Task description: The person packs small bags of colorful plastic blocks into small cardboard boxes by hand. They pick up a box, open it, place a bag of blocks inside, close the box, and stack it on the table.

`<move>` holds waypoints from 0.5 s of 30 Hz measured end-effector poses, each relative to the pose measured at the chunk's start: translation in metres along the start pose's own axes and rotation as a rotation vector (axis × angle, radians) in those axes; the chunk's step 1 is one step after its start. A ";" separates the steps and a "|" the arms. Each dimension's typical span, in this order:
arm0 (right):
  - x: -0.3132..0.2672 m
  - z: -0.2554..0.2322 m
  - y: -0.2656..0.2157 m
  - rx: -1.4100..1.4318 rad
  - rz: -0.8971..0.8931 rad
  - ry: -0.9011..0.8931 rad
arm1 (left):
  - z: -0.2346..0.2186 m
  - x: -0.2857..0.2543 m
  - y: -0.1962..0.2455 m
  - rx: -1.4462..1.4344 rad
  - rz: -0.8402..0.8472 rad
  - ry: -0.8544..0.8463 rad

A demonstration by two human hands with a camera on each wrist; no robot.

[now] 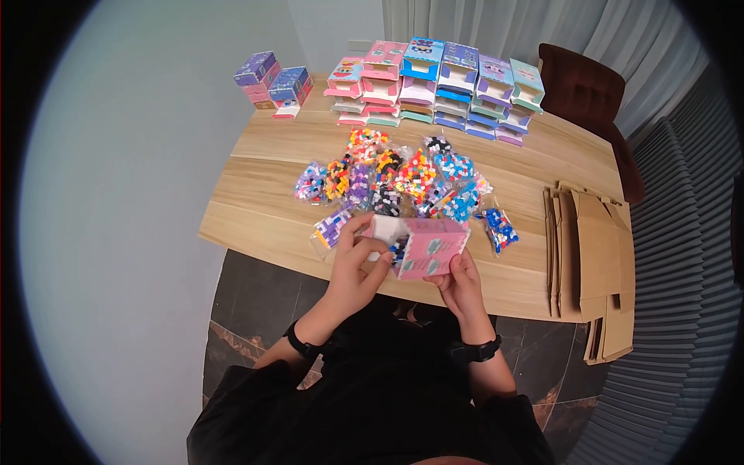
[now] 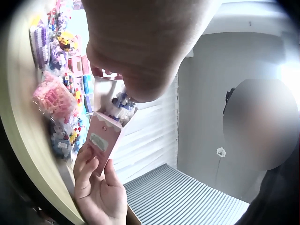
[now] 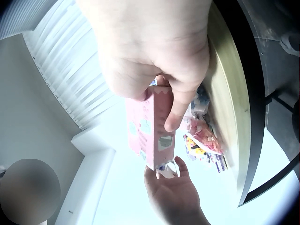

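A pink cardboard box (image 1: 435, 249) with an open end is held over the near edge of the table. My right hand (image 1: 463, 287) grips its closed end, thumb on one side and fingers on the other. At the open end, my left hand (image 1: 358, 262) has thumb and fingertips on a clear bag of small building bricks (image 2: 123, 107), dark blue and white. The bag sits in the mouth of the box, partly inside. A white flap (image 1: 385, 226) stands out beside the left fingers.
Behind the box lie several clear bags of coloured bricks (image 1: 415, 172). Stacked open boxes (image 1: 457, 74) line the table's back, with more boxes (image 1: 291, 85) at back left. Flattened brown cardboard (image 1: 601, 248) leans at the right edge, and a brown chair (image 1: 581, 85) stands behind.
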State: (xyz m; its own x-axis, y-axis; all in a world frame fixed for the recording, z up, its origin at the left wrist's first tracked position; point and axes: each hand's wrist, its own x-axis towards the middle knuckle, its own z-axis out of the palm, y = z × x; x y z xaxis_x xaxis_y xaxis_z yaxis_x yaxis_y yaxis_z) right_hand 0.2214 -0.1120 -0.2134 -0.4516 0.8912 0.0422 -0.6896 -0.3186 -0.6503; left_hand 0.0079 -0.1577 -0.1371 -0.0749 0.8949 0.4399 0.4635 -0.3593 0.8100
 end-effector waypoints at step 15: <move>-0.001 -0.004 0.001 0.034 -0.041 0.031 | -0.008 0.004 0.003 -0.087 0.017 0.104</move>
State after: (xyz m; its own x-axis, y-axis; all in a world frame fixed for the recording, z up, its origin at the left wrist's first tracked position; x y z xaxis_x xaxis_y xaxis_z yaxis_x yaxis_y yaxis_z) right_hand 0.2236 -0.1117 -0.2175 -0.4048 0.9133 0.0445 -0.7263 -0.2916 -0.6225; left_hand 0.0020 -0.1574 -0.1295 -0.1608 0.8580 0.4878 0.3872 -0.3998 0.8308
